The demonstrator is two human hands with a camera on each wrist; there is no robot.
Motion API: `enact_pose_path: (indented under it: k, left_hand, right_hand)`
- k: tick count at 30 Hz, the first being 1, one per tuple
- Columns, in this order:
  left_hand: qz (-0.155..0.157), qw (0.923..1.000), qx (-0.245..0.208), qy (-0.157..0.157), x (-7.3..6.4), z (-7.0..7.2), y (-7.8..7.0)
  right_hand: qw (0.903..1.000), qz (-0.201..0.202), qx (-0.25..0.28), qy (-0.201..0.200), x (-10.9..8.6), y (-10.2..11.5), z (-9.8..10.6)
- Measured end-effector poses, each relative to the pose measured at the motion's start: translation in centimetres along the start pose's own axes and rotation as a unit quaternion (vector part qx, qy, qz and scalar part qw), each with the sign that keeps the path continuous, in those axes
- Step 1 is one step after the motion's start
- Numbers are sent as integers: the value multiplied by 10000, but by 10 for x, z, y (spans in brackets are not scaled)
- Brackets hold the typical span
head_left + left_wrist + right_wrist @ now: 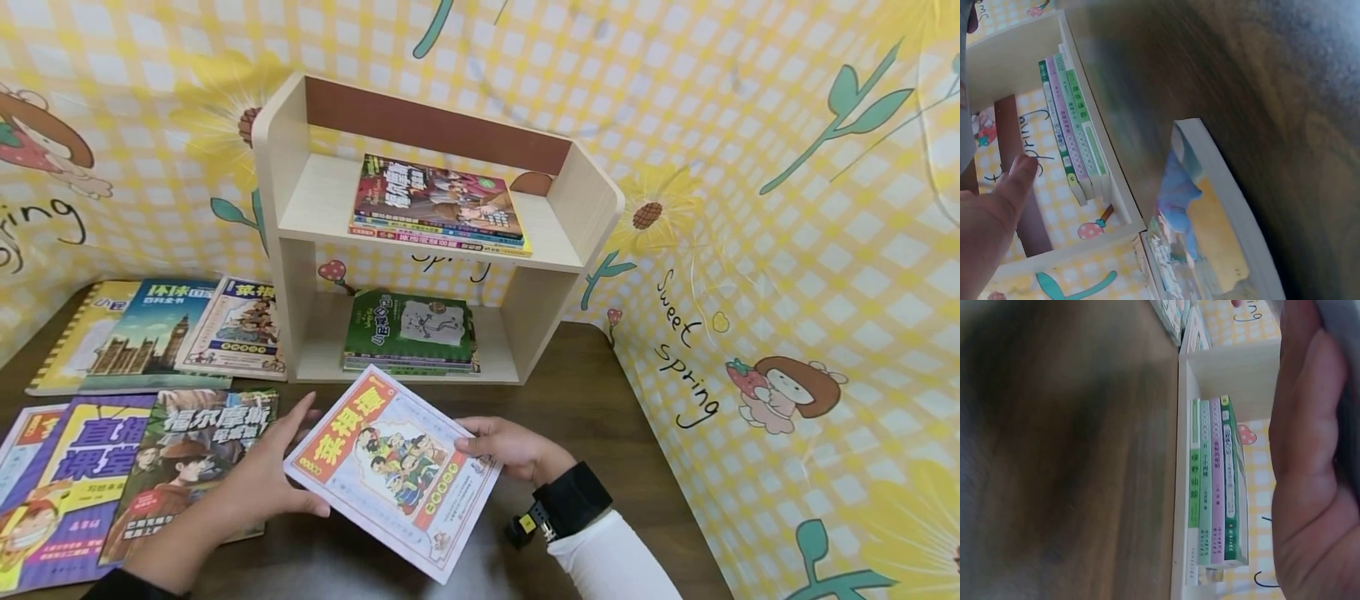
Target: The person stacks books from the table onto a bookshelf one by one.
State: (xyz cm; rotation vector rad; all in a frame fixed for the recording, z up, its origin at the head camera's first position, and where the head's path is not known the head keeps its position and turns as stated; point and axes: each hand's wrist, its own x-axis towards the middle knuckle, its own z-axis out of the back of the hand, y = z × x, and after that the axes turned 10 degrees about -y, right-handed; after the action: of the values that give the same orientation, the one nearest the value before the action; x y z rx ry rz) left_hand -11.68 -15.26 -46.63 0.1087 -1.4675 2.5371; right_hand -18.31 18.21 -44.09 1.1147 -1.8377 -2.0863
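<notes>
A white-edged picture book with a red title band [405,475] is held tilted over the table in front of the shelf. My right hand [517,446] grips its right edge, thumb on the cover and fingers underneath. Around the book's left corner, my left hand [262,475] is spread, with thumb and fingers apart. A straight finger [1016,181] of that hand shows in the left wrist view. The right wrist view shows the side of my right hand [1310,462] against the book, whose cover is out of sight there.
A two-tier wooden shelf [292,200] stands at the back. Its upper level bears a stack of books [442,200]; its lower level bears a stack topped by a green book [408,329]. Several more books, including a purple one [90,492], lie on the table [600,400] at left.
</notes>
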Motion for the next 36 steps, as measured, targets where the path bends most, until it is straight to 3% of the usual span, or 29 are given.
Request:
enact_pose_path:
  k: [6, 11, 18, 23, 26, 31, 36]
  left_hand:
    - [-114, 9995, -195, 217, -4, -4, -7]
    - [-117, 9998, -125, 128, -5, -5, -11]
    - [-193, 9990, -346, -208, -8, -2, -15]
    - [233, 9978, -502, -361, -9, -2, -21]
    - [527, 9941, -862, -392, -10, -2, -26]
    - [818, 9890, -1073, -598, -11, -1, -35]
    - [781, 9874, -932, -1011, -10, 0, -43]
  right_hand:
    - [9993, -156, -244, 229, 7, 12, 8]
    - [9992, -99, -327, 197, 11, 17, 10]
    - [9974, -62, -210, -691, 13, 23, 6]
    - [9927, -19, 52, -1205, 15, 26, 2]
    - [9897, 84, 211, -1411, 16, 28, 2]
    - [9778, 394, 722, -1926, 14, 33, -2]
    - [9514, 893, 1412, -2586, 7, 41, -17]
